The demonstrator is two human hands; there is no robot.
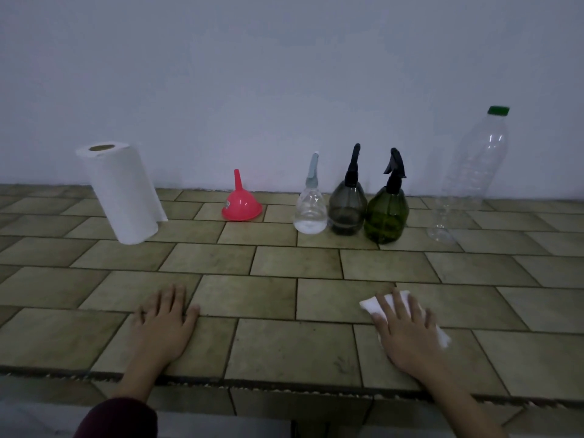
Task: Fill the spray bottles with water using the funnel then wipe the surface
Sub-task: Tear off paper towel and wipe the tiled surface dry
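Three spray bottles stand in a row near the wall: a clear one [310, 210], a smoky grey one [347, 203] and a green one [386, 213], all with trigger heads on. A red funnel [241, 202] sits upside down to their left. My right hand [407, 330] lies flat, pressing a folded white paper towel [373, 305] onto the tiled surface [268, 298] near its front edge. My left hand [164, 324] rests flat on the tiles with fingers apart, holding nothing.
A paper towel roll [121, 192] stands upright at the back left. A tall clear plastic bottle [471, 172] with a green cap stands at the back right by the wall. The tiled surface's front edge [284, 382] runs just below my wrists.
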